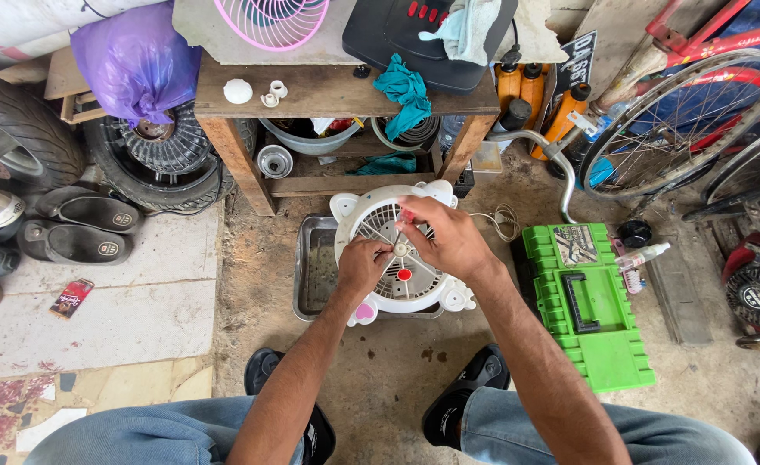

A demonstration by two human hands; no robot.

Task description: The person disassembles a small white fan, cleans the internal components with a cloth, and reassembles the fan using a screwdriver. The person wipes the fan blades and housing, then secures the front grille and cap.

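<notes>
On the dusty floor, a white fan housing (401,258) lies face-up over a metal tray (311,267), just in front of a cluttered wooden counter (337,95). The left hand (364,263) rests on its grille with fingers curled together near the hub, while the right hand (449,237) is pinched shut on a small red-handled tool (406,217) above the centre. A green toolbox (591,301) sits just beside the right forearm.

A dirty concrete floor (397,379) carries a metal tray (309,267) under the white fan housing (397,258), with a green toolbox (595,310) just beside, toward its right edge.
</notes>
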